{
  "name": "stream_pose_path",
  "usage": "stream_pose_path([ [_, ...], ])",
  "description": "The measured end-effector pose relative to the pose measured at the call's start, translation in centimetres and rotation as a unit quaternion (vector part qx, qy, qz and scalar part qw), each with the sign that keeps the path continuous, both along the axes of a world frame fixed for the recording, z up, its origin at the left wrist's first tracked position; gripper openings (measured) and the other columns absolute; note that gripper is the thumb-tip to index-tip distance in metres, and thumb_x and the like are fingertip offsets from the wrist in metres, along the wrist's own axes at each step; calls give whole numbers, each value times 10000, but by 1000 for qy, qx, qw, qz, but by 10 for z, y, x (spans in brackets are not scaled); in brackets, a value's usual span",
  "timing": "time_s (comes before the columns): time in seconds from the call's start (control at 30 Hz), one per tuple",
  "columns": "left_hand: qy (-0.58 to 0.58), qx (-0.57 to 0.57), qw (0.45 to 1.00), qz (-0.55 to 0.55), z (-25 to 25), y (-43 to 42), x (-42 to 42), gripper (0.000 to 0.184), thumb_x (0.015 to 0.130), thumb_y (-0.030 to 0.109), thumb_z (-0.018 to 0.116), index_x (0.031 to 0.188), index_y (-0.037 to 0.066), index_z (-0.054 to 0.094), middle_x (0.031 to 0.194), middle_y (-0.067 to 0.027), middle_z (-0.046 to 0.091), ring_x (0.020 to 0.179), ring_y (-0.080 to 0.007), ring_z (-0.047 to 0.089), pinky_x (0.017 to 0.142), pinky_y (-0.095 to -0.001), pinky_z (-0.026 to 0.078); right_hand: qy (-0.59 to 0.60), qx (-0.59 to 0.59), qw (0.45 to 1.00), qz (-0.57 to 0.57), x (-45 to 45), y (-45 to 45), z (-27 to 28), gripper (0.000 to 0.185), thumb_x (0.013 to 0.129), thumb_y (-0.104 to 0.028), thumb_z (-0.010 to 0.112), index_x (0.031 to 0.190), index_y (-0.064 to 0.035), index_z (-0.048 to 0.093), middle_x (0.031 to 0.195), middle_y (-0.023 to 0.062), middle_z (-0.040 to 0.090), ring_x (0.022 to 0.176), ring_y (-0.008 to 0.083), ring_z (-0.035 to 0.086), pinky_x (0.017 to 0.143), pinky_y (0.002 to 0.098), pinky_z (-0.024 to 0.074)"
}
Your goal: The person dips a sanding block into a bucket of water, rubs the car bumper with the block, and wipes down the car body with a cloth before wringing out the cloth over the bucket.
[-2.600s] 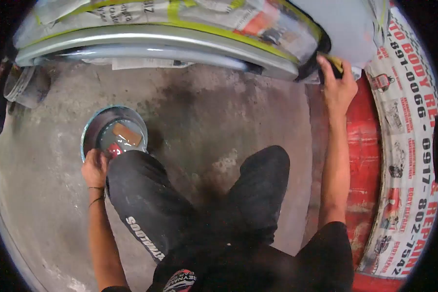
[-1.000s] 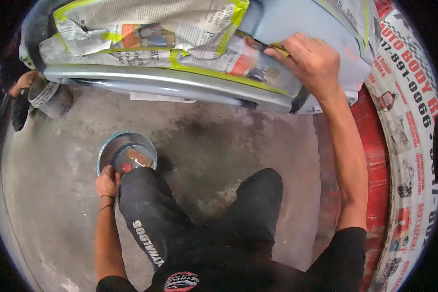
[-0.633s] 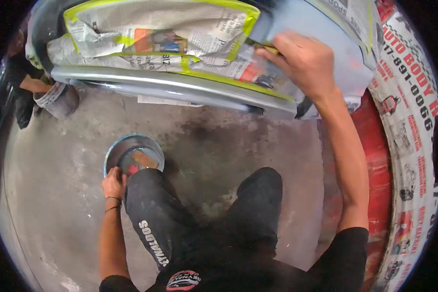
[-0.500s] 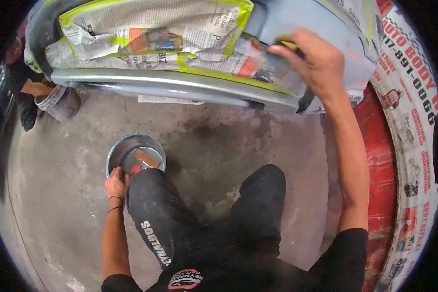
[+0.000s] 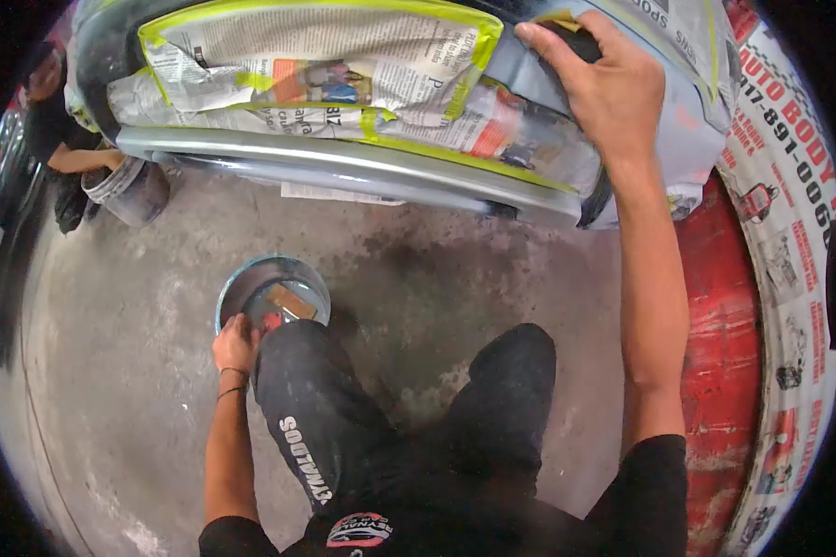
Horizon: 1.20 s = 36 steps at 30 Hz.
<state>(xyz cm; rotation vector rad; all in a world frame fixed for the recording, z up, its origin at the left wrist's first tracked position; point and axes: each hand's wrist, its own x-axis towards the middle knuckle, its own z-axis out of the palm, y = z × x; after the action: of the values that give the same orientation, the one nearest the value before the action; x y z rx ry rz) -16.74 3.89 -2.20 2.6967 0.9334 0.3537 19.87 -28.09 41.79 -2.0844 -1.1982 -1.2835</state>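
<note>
Bucket (image 5: 132, 190) at far left, a co-worker's arm (image 5: 82, 160) reaching to it. Next, the left hand (image 5: 235, 345) bunches its fingers at a basin's (image 5: 243, 283) rim; whether they grip, I can't tell. Inside lies a brown block (image 5: 291, 302). Rightward, the right hand's (image 5: 620, 91) fingers hold a black-and-yellow pad (image 5: 578, 43) over the car (image 5: 517, 67).

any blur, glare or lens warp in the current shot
Head view: strong wide-lens warp, the banner bowing at right, corners lost to black; head view: pale sheen along the silver trim; head view: right hand fairly sharp, small newspaper print too soft to read reliably; head view: dark floor patch between the knees, shadow or damp unclear.
</note>
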Motion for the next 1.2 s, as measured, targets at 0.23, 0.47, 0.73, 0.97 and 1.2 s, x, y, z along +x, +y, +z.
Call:
stream_pose_path([
  [0.23,-42,-2,999,-5,-18,9,-4,251,866,263,757,1044,125,647,1031,-114,707,930,-380,704,761,-484,566,47,54,997,-15,-19,13,-15,395,862,-511,799,897,-121,752,771,110,731,693,350,703,626,444,526],
  [0.47,-33,-13,999,-1,-3,1,1,198,860,254,710,952,88,654,943,-125,697,879,-374,701,746,-496,559,104,27,990,-87,-30,6,-38,394,859,-480,797,916,-93,745,815,162,738,739,379,703,680,457,536],
  [0.73,-58,-42,997,-6,-5,3,-4,254,852,220,751,1041,89,644,1029,-133,702,926,-398,696,776,-496,562,172,193,966,-28,-42,-32,10,267,887,-316,813,992,-73,775,853,90,770,820,264,732,772,387,553],
  [0.97,-45,-12,999,-26,-12,7,-3,231,864,208,762,1027,72,673,972,-142,708,891,-396,702,754,-480,558,-187,61,980,-13,16,-9,8,190,893,-188,746,1069,-196,817,1093,73,772,1001,234,725,896,371,556],
  [1.2,-74,-25,997,-13,-44,20,-2,200,825,208,778,957,123,654,946,-106,696,883,-373,698,751,-489,555,-157,96,979,-82,59,-95,-62,327,1031,-193,595,1331,-139,715,1422,91,664,1375,316,564,1179,481,380],
])
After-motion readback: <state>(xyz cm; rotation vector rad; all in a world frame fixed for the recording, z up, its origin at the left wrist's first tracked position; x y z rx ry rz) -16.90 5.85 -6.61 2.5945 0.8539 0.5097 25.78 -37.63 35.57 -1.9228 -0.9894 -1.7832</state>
